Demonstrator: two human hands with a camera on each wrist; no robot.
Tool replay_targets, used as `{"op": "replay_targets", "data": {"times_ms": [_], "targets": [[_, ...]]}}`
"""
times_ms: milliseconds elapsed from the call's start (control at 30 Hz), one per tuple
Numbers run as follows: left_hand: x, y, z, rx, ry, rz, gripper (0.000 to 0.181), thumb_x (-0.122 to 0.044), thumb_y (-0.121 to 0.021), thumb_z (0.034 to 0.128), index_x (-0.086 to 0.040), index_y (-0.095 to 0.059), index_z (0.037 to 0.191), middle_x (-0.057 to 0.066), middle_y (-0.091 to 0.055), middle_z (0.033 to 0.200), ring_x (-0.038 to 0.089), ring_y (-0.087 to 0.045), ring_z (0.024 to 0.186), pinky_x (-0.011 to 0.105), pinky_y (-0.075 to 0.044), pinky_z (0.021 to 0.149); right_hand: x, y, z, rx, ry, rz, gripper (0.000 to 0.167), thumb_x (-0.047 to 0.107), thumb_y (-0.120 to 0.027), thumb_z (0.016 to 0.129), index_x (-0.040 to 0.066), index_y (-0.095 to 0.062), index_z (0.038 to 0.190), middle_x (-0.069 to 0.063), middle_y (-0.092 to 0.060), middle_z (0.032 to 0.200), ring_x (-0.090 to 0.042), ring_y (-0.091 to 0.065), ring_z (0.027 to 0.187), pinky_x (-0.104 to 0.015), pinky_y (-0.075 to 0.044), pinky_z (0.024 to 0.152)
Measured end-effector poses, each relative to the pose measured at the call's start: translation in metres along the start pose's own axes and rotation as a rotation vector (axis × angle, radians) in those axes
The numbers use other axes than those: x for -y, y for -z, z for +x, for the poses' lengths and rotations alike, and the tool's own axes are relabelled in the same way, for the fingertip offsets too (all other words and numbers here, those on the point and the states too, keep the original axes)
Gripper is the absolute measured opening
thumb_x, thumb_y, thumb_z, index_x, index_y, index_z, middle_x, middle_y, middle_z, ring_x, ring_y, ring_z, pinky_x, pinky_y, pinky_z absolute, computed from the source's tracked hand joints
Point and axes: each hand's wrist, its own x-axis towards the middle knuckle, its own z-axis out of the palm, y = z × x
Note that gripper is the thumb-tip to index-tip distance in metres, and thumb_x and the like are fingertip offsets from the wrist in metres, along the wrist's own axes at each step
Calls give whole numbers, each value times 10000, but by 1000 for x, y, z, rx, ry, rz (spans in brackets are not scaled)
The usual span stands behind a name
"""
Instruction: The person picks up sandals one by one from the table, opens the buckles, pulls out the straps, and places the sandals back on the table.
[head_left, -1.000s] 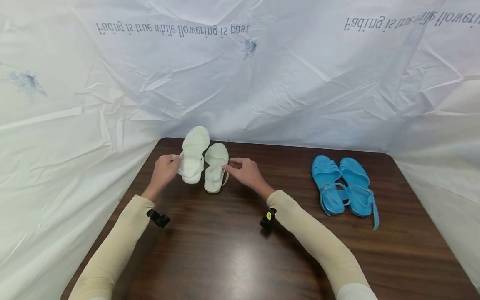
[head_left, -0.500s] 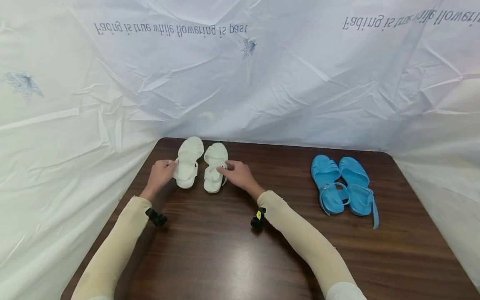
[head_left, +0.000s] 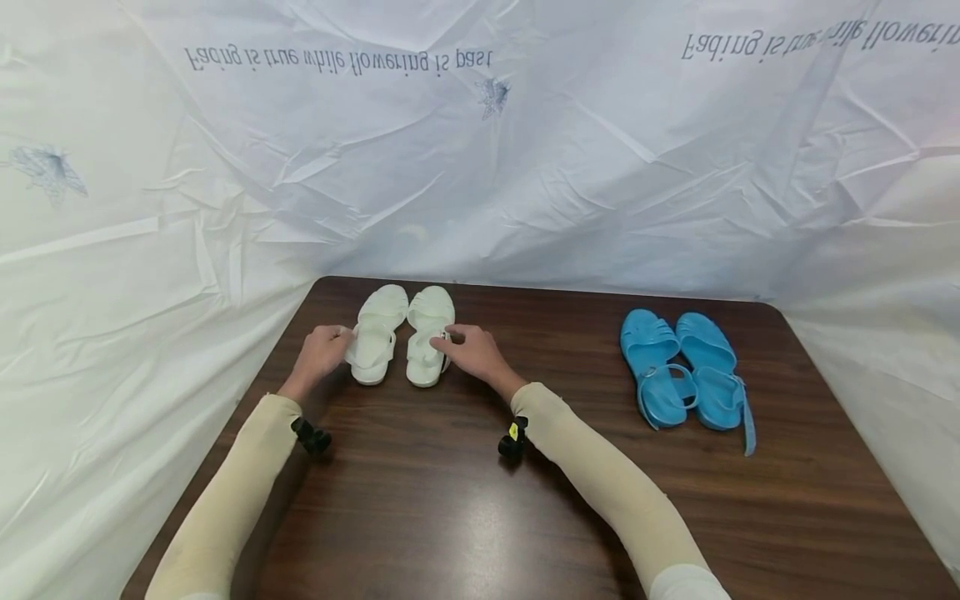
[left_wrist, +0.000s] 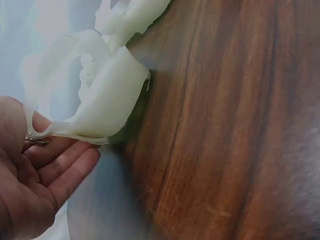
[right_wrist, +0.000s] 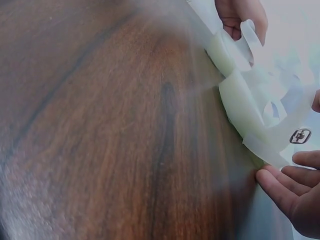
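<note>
Two white sandals lie side by side near the table's back left, toes away from the person. My left hand (head_left: 322,352) pinches the ankle strap of the left sandal (head_left: 371,343) at its outer side; the left wrist view shows the strap and buckle at the fingers of that hand (left_wrist: 40,175). On the outer side of the right sandal (head_left: 430,312), my right hand (head_left: 477,352) holds its strap near the buckle, thumb over the heel part. In the right wrist view, fingertips of this hand (right_wrist: 295,195) touch the sandal's side below a metal buckle (right_wrist: 300,135).
A pair of blue sandals (head_left: 648,337) lies at the right of the brown wooden table (head_left: 420,500), one strap trailing toward the front. White printed sheeting (head_left: 480,192) hangs behind the table and along its sides.
The left white sandal has come down and toward the person, now level with the right one, my left hand moving with it. My right hand has shifted slightly left and nearer; the right sandal barely moved.
</note>
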Motion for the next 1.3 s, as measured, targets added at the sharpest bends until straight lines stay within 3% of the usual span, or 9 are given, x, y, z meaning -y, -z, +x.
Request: {"op": "replay_targets", "data": {"times_ms": [267, 433, 567, 667, 733, 933, 1033, 1133, 1300], "targets": [[1, 0, 5, 36, 38, 10, 366, -266, -487, 1028, -48, -637, 774, 114, -672, 813, 234, -607, 733, 314, -485, 628, -1, -1, 0, 4, 14, 2, 668, 599, -590, 967, 115, -605, 1428, -87, -577, 1468, -271, -516, 1374, -472, -448, 1087], [3, 0, 7, 56, 79, 16, 398, -326, -506, 1017, -42, -620, 764, 111, -643, 757, 244, -552, 682, 335, -442, 614, 0, 0, 0, 7, 12, 2, 664, 595, -591, 969, 114, -606, 1427, -88, -585, 1459, -269, -528, 1363, -470, -456, 1077], [7, 0, 7, 89, 96, 5, 479, -433, -515, 1029, 1, -718, 1020, 154, -683, 964, 252, -592, 826, 363, -473, 723, 0, 0, 0, 7, 9, -1, 660, 595, -587, 971, 115, -609, 1424, -85, -589, 1455, -263, -534, 1357, -460, -459, 1074], [10, 0, 6, 117, 107, -7, 647, -569, -508, 1015, 10, -685, 1242, 197, -657, 1128, 287, -586, 987, 411, -466, 848, 1, 1, 0, 5, 3, -2, 657, 591, -590, 970, 119, -608, 1427, -81, -585, 1459, -260, -526, 1364, -459, -454, 1080], [12, 0, 6, 123, 103, 0, 731, -654, -489, 993, 2, -679, 1253, 202, -644, 1125, 310, -565, 1006, 432, -443, 866, 0, 1, 0, 3, -2, -2, 647, 581, -592, 974, 121, -607, 1428, -78, -583, 1463, -261, -520, 1371, -462, -450, 1085], [9, -2, 1, 82, 67, 4, 785, -734, -433, 972, -22, -703, 1161, 185, -661, 944, 313, -559, 830, 410, -423, 746, -2, 3, 1, -6, -5, 0, 646, 590, -593, 970, 134, -610, 1427, -75, -574, 1472, -264, -512, 1378, -477, -447, 1085], [4, -1, -2, 35, 46, -25, 809, -728, -442, 972, -20, -662, 1296, 231, -685, 1115, 369, -619, 943, 476, -484, 808, -2, 6, 0, -9, -1, 11, 652, 595, -593, 967, 135, -608, 1428, -77, -570, 1476, -268, -516, 1373, -486, -451, 1079], [-1, -1, -3, -28, -9, -51, 782, -671, -503, 982, -35, -580, 1429, 220, -607, 1380, 399, -598, 1192, 562, -487, 943, -3, 10, -1, -15, 5, 22, 657, 599, -597, 965, 134, -608, 1430, -83, -590, 1454, -269, -560, 1321, -491, -462, 1060], [-16, -7, -6, -112, -161, -116, 655, -556, -596, 992, -65, -593, 1425, 192, -604, 1404, 397, -582, 1260, 586, -471, 996, -2, 22, -6, -38, 25, 4, 656, 587, -624, 953, 123, -620, 1416, -89, -663, 1354, -265, -628, 1216, -480, -485, 1021]]}}
